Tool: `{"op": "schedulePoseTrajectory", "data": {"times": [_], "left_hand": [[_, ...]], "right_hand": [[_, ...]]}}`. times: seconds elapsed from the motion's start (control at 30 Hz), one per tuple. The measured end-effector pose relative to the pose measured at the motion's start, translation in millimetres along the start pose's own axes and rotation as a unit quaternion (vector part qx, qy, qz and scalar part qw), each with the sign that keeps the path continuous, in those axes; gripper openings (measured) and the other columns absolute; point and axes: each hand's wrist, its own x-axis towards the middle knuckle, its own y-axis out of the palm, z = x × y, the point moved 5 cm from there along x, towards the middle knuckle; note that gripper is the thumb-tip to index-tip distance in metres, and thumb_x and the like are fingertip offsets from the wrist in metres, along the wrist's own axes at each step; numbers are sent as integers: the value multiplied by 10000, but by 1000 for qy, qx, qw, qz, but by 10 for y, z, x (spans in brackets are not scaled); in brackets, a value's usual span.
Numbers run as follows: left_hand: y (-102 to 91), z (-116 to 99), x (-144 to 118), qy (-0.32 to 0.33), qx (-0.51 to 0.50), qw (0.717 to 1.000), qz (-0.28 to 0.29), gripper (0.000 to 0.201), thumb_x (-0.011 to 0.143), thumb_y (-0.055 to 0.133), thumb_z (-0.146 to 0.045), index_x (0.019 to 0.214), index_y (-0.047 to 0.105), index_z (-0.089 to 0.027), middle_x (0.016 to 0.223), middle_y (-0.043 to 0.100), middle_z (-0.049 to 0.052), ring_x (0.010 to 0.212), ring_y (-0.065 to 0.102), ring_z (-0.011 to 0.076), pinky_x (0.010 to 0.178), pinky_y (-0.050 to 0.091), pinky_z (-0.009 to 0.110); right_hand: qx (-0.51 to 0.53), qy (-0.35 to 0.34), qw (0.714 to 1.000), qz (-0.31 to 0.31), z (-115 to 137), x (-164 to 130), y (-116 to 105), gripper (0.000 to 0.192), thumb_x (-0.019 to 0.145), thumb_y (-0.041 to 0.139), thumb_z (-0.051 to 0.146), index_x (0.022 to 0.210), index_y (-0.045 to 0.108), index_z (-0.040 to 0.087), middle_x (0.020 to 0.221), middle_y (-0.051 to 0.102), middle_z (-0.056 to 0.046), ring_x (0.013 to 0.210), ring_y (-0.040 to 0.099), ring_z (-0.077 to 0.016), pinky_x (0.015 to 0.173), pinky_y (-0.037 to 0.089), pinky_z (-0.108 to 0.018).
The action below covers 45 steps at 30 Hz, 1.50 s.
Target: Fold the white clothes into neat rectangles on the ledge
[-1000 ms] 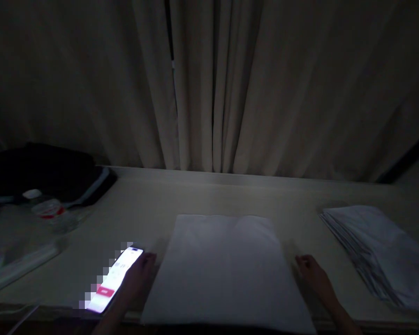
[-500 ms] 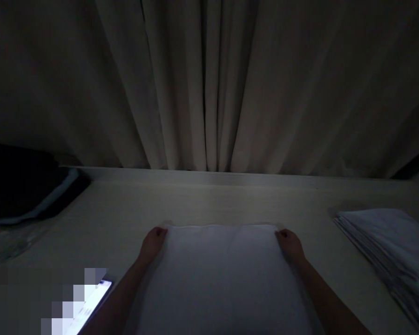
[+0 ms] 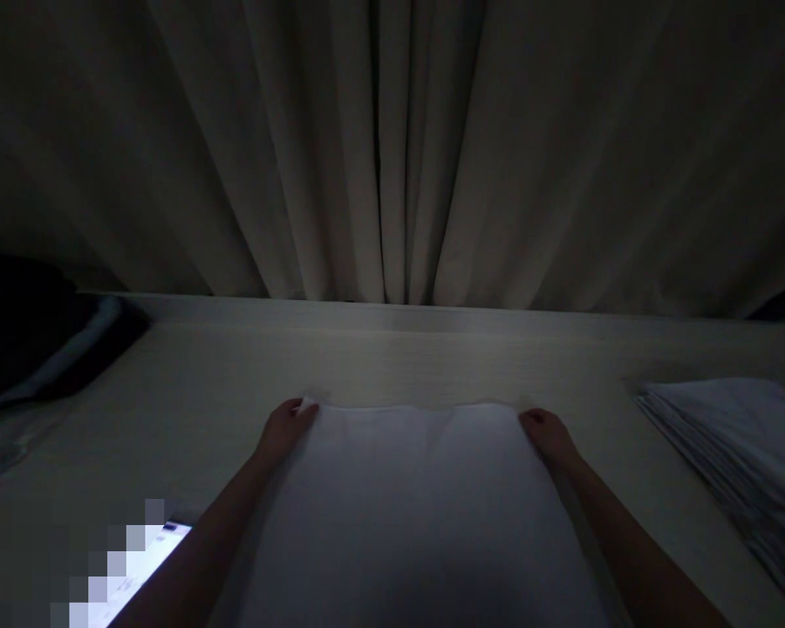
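Note:
A plain white cloth point(image 3: 419, 506) lies spread over the table in front of me, its near part running out of the bottom of the view. My left hand point(image 3: 289, 429) is closed on the cloth's far left corner, with a bit of fabric poking up between the fingers. At the far right corner, my right hand point(image 3: 549, 436) pinches the cloth between thumb and fingers. The far edge between both hands is slightly wavy. Dim light hides the finer details of the fabric.
A stack of folded white cloths point(image 3: 726, 445) lies at the right. Left of my forearm is a phone with a lit screen point(image 3: 147, 554). A dark bundle with a light stripe point(image 3: 32, 331) sits at the far left. Behind the pale table point(image 3: 392, 362) hang curtains point(image 3: 340, 157).
The cloth's far edge has gone from nearly straight to wavy, and a corner now pokes above my left fingers. Both hands still hold it. The whole view has shifted slightly.

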Motion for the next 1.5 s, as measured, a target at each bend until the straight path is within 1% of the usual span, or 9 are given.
{"op": "schedulePoseTrajectory", "data": {"times": [0.17,0.33,0.47,0.6,0.77,0.97,1.2,1.4,1.5], "left_hand": [[-38,-20,35,20,65,998,-4,463,801,440,-363,1186,541,-125,941,690,109,823,660,225,734,503,322],[42,-424,-192,110,142,982,-61,477,830,424,-305,1271,480,-132,1265,556,172,1157,529,288,965,410,427],[524,-1108,-636,312,214,925,9,394,887,384,-313,1212,547,-158,1267,574,141,1190,498,269,1011,370,433],[958,-1463,-897,367,230,897,84,434,866,471,-357,1265,492,-188,1341,521,135,1239,456,282,1026,338,470],[1137,-1432,-896,352,245,896,115,469,855,487,-391,1255,490,-146,1233,582,172,1176,495,310,1026,303,526],[1092,-1376,-912,363,241,895,99,508,825,531,-370,1267,476,-125,1180,579,171,1139,499,307,1036,286,517],[898,-1376,-1056,418,208,881,80,182,805,500,-217,973,565,-192,1097,585,90,1085,496,239,1037,297,439],[824,-1393,-1182,435,180,874,123,234,728,554,-220,960,539,-199,973,606,70,1006,529,232,1008,319,415],[813,-1421,-1193,449,167,865,146,404,711,574,-249,1110,534,-203,1091,605,88,1086,507,249,1001,321,413]], "right_hand": [[-83,-49,995,-19,429,-14,-48,514,871,381,398,1236,509,61,1189,601,-205,1059,589,-249,910,436,-357],[-152,-206,964,75,1234,-95,323,392,901,383,390,1153,600,183,1209,618,-96,1132,545,-181,985,357,-272],[-224,-223,939,137,1546,-105,547,413,865,435,457,947,680,135,1024,679,-181,1016,605,-290,921,390,-429],[-261,-217,920,194,1616,-80,494,504,811,487,553,913,694,106,1018,677,-218,955,628,-317,834,433,-434],[-247,-247,902,253,1700,-114,328,295,787,565,400,952,694,193,1015,703,-87,877,647,-188,718,453,-262],[-255,-271,907,200,1770,-309,192,229,771,541,243,949,677,193,1031,682,-103,941,618,-228,756,429,-310],[-191,-350,895,201,1782,-802,62,207,791,455,137,919,603,205,939,655,-57,874,586,-180,752,388,-284],[-52,-377,892,243,1703,-1182,6,269,719,433,49,896,546,216,949,579,-23,846,538,-140,733,388,-255],[-23,-364,889,277,1651,-1318,-9,220,724,536,118,913,541,230,996,572,-17,902,538,-153,773,394,-269]]}}
